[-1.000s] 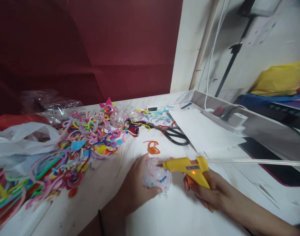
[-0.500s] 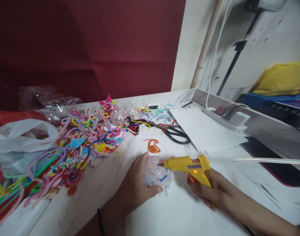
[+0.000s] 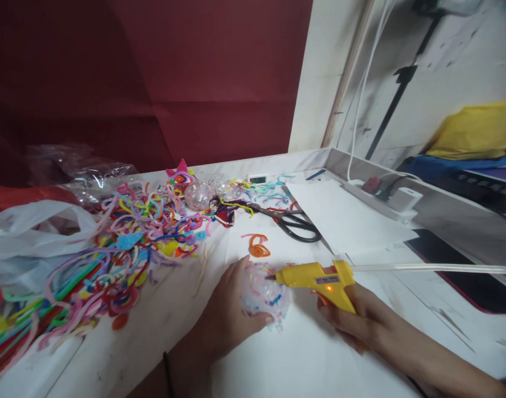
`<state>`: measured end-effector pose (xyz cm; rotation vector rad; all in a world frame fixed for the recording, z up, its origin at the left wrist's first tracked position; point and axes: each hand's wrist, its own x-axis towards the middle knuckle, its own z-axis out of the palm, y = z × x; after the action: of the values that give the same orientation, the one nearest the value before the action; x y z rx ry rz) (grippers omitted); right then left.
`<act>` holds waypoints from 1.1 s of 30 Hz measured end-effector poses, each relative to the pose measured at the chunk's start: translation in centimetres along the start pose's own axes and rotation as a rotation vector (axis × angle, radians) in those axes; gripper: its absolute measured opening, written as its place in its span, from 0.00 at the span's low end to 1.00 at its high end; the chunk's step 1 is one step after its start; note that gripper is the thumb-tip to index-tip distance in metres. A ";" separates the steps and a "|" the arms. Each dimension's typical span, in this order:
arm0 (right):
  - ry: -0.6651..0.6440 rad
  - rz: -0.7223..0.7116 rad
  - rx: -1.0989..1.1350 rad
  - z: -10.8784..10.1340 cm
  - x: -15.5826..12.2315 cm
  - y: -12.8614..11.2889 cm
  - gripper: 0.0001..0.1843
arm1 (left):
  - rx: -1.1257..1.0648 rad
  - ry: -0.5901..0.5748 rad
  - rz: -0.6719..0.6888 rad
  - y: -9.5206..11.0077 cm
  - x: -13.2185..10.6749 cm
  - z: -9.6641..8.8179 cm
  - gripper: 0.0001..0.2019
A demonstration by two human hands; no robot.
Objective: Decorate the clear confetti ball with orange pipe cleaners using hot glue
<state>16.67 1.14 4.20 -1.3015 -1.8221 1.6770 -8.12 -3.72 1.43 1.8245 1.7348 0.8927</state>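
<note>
My left hand [image 3: 228, 307] is wrapped around the left side of a clear ball [image 3: 263, 301] with bits of colour on it, the thumb across its lower front. In my right hand [image 3: 356, 318] is a yellow hot glue gun [image 3: 315, 276], gripped by its handle. A small orange light glows on its side, and a long pale glue stick [image 3: 435, 269] sticks out of its back. The nozzle points left and meets or nearly meets the ball's upper right. Just beyond the ball lies a coiled orange pipe cleaner [image 3: 259, 247] on white paper.
A heap of colourful pipe cleaners [image 3: 149, 221] spreads over the left, beside a white plastic bag [image 3: 37, 226]. Black-handled scissors [image 3: 296, 225], another clear ball [image 3: 198, 195] and a small digital display [image 3: 258, 179] lie farther back. On the right are a phone [image 3: 456, 271] and a power strip [image 3: 379, 202].
Almost nothing differs. Both hands, the ball and the glue gun keep nearly the same positions, with only a very slight shift of the view.
</note>
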 end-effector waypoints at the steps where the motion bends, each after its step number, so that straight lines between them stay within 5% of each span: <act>1: 0.002 0.003 0.001 0.0 0.0 0.0 0.21 | -0.003 -0.003 0.000 0.0 0.0 0.0 0.44; 25: -0.051 -0.042 0.023 -0.4 0.3 0.0 0.17 | -0.007 0.003 0.002 0.1 0.0 0.1 0.44; 33: 0.040 -0.034 0.097 0.0 -1.0 -1.4 0.20 | -0.006 -0.001 -0.011 0.1 0.0 0.1 0.44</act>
<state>16.65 0.51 5.86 -1.2487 -1.7087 1.6867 -7.97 -3.76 1.39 1.8095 1.7374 0.8914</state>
